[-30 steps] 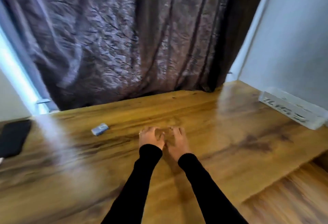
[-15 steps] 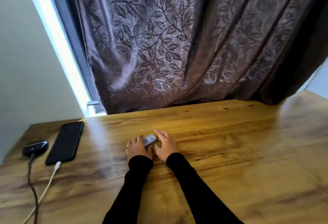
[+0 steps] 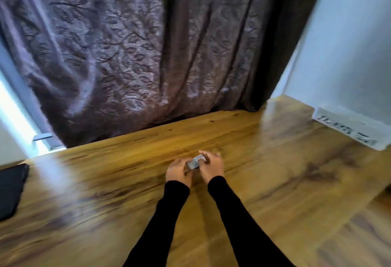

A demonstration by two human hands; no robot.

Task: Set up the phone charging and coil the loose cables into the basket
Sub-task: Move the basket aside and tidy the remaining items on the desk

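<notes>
Since a second ago you lifted the grey block (image 3: 195, 162) off the tabletop (image 3: 275, 182), both hands' fingers (image 3: 204, 154) pinching it; basket (image 3: 349, 128) untouched.

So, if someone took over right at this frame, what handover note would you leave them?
Left hand and right hand both pinch a small grey block, maybe a charger plug, just above the table.
Basket sits far right by the wall; its contents are not visible.
Phone lies at the left edge, mostly cut off.
No cable in view, so charging and coiling cannot be confirmed.
Left: check both, then place the block.
</notes>
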